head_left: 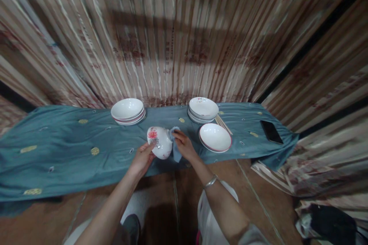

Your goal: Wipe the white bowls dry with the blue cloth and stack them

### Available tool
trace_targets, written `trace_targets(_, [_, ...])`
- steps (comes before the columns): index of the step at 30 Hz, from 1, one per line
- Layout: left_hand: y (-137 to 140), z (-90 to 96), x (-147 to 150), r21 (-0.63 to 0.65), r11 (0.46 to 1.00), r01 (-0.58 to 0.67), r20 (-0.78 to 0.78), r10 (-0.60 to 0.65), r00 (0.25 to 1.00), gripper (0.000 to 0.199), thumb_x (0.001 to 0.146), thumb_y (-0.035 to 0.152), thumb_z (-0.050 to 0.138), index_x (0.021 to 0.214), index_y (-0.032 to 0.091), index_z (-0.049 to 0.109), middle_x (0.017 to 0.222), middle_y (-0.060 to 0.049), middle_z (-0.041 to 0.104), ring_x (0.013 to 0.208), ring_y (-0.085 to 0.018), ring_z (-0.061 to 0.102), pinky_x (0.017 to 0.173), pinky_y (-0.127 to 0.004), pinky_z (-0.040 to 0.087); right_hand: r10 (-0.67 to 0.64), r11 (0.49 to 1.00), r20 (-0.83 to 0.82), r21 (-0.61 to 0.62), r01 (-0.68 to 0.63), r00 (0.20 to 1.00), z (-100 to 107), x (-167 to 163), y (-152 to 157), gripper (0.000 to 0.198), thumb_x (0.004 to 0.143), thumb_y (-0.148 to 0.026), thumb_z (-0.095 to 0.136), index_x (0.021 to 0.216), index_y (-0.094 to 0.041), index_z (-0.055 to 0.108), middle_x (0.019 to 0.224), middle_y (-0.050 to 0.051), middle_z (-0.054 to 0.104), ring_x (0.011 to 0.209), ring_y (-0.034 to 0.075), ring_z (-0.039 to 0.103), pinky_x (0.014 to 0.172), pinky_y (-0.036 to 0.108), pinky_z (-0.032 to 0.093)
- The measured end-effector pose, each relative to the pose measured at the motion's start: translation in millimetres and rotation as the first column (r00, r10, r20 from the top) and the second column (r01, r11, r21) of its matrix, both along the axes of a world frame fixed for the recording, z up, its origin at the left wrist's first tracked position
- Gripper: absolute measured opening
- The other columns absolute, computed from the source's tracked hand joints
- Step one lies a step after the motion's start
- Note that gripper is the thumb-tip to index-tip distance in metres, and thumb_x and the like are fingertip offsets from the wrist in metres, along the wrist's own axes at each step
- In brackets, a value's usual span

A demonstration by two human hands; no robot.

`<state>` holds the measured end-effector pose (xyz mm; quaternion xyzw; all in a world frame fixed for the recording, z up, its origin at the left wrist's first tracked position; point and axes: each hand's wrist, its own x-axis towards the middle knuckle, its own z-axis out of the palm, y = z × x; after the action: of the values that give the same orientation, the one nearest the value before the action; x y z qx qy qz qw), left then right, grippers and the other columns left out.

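Note:
My left hand (144, 157) grips the rim of a white bowl (163, 146) with a red flower print. The bowl is tilted on its side, its outside facing me, above the table's front edge. My right hand (184, 143) is closed on a light blue cloth (176, 153), which touches the bowl's right side at its base. Part of the cloth hangs down below my fingers. Just right of my right hand, a red-rimmed white bowl (215, 137) stands upright on the table, seemingly with another beneath it.
A teal patterned cloth (69, 138) covers the long table. At the back stand a stack of bowls (128, 110) on the left and a stack of plates (203, 108) on the right. Chopsticks (224, 124) lie beside the plates; a black phone (271, 131) rests far right. Curtains (172, 46) hang behind.

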<state>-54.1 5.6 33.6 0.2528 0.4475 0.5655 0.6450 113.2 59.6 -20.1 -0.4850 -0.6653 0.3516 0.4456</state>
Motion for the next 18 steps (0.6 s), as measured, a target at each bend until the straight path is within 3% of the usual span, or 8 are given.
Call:
trace_targets(5, [-3.7,-1.6,1.5,0.022,1.000,-0.001,-0.008,0.001,1.000,0.050,0.044,0.039,0.088,0.080,0.009,0.071,0.072,-0.008,0.074,0.075,-0.023,0.069,0.065,-0.028,0.054,0.049,0.998,-0.200,-0.016,-0.053,0.979,1.6,-5.9,1.9,0.026,0.079,-0.017,0.054,0.094,-0.024,0.074,0.127,0.002,0.062,0.119,0.020,0.057,0.105,0.036,0.040])
trace_targets(10, [-1.3,-5.9,0.1,0.024,1.000,-0.020,-0.003,0.020,1.000,0.050,0.046,0.039,0.088,0.082,0.009,0.071,0.071,-0.008,0.074,0.071,-0.021,0.069,0.064,-0.028,0.054,0.136,0.988,-0.232,0.106,-0.114,0.963,24.3,-2.6,-14.2,0.027,0.082,-0.020,0.051,0.096,-0.023,0.074,0.125,0.003,0.064,0.115,0.019,0.059,0.102,0.035,0.043])
trace_targets(14, [0.1,-5.5,2.3,0.052,0.999,-0.003,-0.012,0.003,1.000,0.048,0.050,0.040,0.086,0.083,0.009,0.071,0.073,-0.009,0.074,0.071,-0.021,0.068,0.064,-0.029,0.053,0.157,0.965,-0.107,0.227,-0.129,0.982,41.2,-1.1,-31.4,0.031,0.089,-0.022,0.045,0.107,-0.023,0.069,0.127,0.006,0.062,0.119,0.017,0.056,0.105,0.034,0.041])
trace_targets(18, [-0.8,-4.3,5.0,0.065,0.998,0.018,-0.038,-0.016,0.999,0.050,0.048,0.043,0.085,0.082,0.010,0.071,0.069,-0.007,0.073,0.062,-0.019,0.066,0.059,-0.028,0.051,0.127,0.923,0.204,0.334,-0.191,0.971,39.7,-3.3,-41.0,0.035,0.087,-0.021,0.048,0.119,-0.019,0.061,0.137,0.011,0.053,0.131,0.020,0.044,0.111,0.040,0.034])
